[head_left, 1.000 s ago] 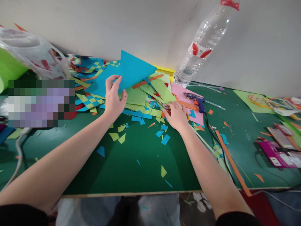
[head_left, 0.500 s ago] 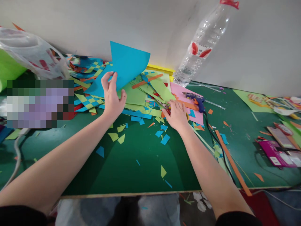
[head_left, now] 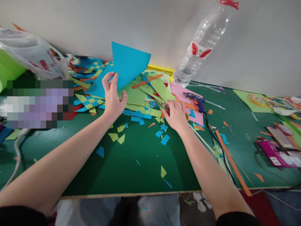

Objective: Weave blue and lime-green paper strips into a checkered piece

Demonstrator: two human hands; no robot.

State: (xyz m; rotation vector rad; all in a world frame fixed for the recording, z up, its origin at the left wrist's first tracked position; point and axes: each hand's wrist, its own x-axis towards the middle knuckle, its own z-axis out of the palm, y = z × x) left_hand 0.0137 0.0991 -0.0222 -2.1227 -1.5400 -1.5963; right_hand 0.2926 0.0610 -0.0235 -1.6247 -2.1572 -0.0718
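Note:
My left hand (head_left: 114, 95) is at the blue sheet of paper (head_left: 130, 59), its fingers curled at the sheet's edge and its thumb held apart. The sheet is bent, with its upper part raised towards the wall. Under my right hand (head_left: 176, 115) lies a pair of scissors (head_left: 160, 102); the blades point up and left, and my fingers lie over the handles, which are mostly hidden. Light green sheets and strips (head_left: 135, 94) are heaped between my hands. A pink sheet (head_left: 197, 118) lies just right of my right hand.
A blue glue gun (head_left: 199, 103) with a black cable rests on the pink sheet. Behind it a plastic bottle (head_left: 199, 47) leans by the wall. Woven paper pieces (head_left: 90, 103) and a plastic bag (head_left: 44, 62) are left; a magenta box (head_left: 272, 152) is right. Scraps litter the green table (head_left: 131, 175).
My left hand and the blue sheet have shifted very slightly to the right together. My right hand stays over the scissors with almost no movement.

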